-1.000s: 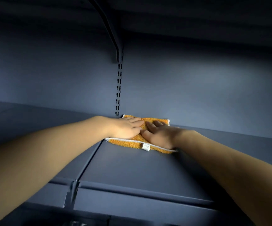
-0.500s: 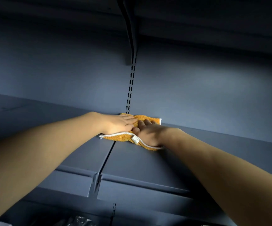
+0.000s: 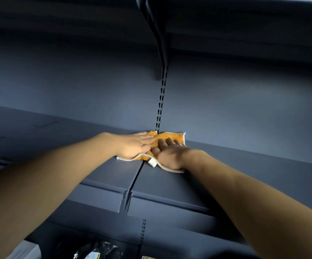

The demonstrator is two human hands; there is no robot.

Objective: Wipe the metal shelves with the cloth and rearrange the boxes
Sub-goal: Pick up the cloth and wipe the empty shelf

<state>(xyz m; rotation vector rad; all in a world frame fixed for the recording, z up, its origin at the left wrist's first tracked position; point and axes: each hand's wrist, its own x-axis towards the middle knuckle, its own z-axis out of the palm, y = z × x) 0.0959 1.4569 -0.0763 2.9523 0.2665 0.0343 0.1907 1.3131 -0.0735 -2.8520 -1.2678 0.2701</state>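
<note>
While lying flat, both hands press the cloth (image 3: 172, 137) onto the shelf (image 3: 170, 186).

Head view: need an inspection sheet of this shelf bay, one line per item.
Surface: dark grey metal shelf, two panels meeting at a seam that runs under the cloth.
Job's things: orange terry cloth with white edging lies at the back of the shelf, across the seam; white box on the level below, only a corner shows.
Clutter: dark crinkled plastic packet on the level below.
Hands: left hand and right hand both press flat on the cloth, fingers straight.
Cables: nothing seen.
Surroundings: grey back panel, slotted upright, upper shelf bracket overhead.
</note>
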